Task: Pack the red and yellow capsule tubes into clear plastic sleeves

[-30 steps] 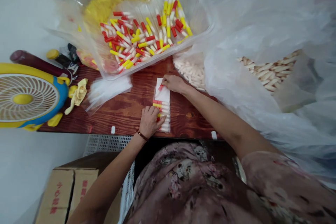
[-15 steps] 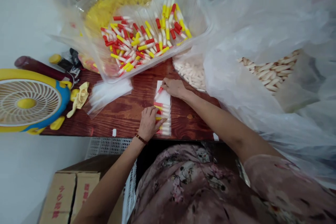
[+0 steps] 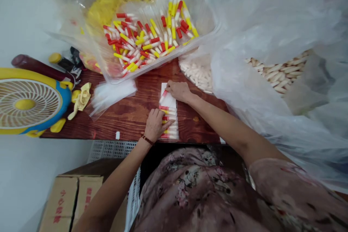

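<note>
A narrow clear sleeve with a white card (image 3: 171,100) in it lies on the wooden table. Across its lower half sits a row of several small white sticks (image 3: 172,124) with red or yellow ends. My left hand (image 3: 154,126) rests on the left side of this row, thumb stretched over the sticks and fingers apart from it. At the sleeve's far end, my right hand (image 3: 178,90) pinches the red end of a red-and-white stick (image 3: 163,96), which slants over the bare part of the card. Its fingertips partly cover the red end.
A clear plastic bin (image 3: 146,71) holds loose red, yellow and white sticks and yellow pieces. Clear sleeves (image 3: 112,96) lie left, beside a yellow-blue fan (image 3: 29,103). A bag of white pieces (image 3: 197,72) and large plastic sheeting (image 3: 233,65) are right. Cartons (image 3: 73,195) stand below.
Both hands keep nearly the same places, the right one still pinching the slanted stick. The whole view has shifted slightly.
</note>
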A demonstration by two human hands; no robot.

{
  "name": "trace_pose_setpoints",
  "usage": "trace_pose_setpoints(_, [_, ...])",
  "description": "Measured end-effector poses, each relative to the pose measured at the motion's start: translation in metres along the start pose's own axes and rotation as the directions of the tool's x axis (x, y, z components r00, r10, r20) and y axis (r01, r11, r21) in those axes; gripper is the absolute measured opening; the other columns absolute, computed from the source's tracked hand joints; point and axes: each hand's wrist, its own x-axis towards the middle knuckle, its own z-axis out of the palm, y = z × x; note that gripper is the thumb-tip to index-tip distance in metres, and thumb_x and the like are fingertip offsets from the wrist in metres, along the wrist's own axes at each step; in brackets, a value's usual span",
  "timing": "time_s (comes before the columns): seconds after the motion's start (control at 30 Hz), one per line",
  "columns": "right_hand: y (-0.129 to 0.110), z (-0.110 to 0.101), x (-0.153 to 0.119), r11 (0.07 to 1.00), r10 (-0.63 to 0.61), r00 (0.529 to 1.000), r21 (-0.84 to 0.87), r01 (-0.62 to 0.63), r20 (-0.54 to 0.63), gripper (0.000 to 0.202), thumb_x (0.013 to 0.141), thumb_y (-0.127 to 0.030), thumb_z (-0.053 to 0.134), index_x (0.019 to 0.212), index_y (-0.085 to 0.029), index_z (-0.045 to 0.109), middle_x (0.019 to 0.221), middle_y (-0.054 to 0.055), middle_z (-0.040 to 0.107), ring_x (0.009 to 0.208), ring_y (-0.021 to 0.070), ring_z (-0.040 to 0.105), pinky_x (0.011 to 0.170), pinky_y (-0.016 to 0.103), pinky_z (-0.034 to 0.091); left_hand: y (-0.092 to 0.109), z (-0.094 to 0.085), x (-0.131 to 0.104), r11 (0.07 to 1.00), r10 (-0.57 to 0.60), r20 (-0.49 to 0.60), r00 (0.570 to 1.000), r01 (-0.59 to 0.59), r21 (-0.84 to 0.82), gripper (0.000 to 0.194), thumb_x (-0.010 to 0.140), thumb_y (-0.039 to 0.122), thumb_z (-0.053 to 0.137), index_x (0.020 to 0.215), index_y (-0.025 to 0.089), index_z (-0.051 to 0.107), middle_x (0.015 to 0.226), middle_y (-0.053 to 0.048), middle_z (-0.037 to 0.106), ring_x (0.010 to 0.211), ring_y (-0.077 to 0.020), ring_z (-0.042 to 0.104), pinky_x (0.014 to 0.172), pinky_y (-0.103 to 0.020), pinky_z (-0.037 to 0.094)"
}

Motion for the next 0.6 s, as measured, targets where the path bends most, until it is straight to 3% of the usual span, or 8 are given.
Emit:
trace_pose_setpoints(0.13, [0.001,-0.002,0.001,1.000,0.002,1.000,0.014,-0.003,0.015,0.034,0.097,-0.043,0.041,0.114,-0.020,0.059,0.107,0.012,0.072,0.098,0.0276,0.067,0.082,0.036,0.044,0.002,-0.004,-0.003,0.998,-0.063,-0.036,0.997,0.063,0.005,0.045,0.085,0.053,0.062,0.110,0.016,0.054,0.109,-0.013,0.057,0.099,-0.0270,0.049,0.085,-0.041,0.041])
trace_pose_setpoints(0.23, [0.001,-0.003,0.000,1.000,-0.006,1.000,0.014,0.006,0.008,0.034,0.097,-0.042,0.041,0.114,-0.019,0.059,0.106,0.012,0.073,0.098,0.0280,0.067,0.081,0.035,0.044,0.001,-0.005,-0.001,0.999,-0.049,-0.020,0.999,0.050,0.022,0.051,0.084,0.054,0.063,0.116,0.016,0.053,0.118,-0.014,0.055,0.106,-0.0292,0.047,0.090,-0.043,0.040])
trace_pose_setpoints(0.43, [0.001,0.001,-0.002,1.000,-0.015,1.000,0.002,0.015,-0.021,0.035,0.098,-0.043,0.040,0.115,-0.020,0.058,0.106,0.012,0.072,0.097,0.0281,0.067,0.081,0.035,0.043,-0.004,-0.001,0.006,1.000,-0.021,0.027,0.999,0.021,0.004,0.048,0.086,0.054,0.060,0.115,0.016,0.053,0.118,-0.014,0.054,0.107,-0.0287,0.047,0.092,-0.042,0.040])
trace_pose_setpoints(0.6, [0.000,0.002,-0.002,1.000,-0.013,1.000,-0.006,0.012,-0.006,0.035,0.097,-0.044,0.039,0.116,-0.020,0.058,0.107,0.012,0.072,0.098,0.0279,0.067,0.082,0.036,0.043,-0.005,0.001,0.011,0.999,-0.035,0.065,0.997,0.033,0.033,0.040,0.088,0.054,0.056,0.099,0.016,0.055,0.100,-0.011,0.056,0.093,-0.0265,0.048,0.084,-0.041,0.040])
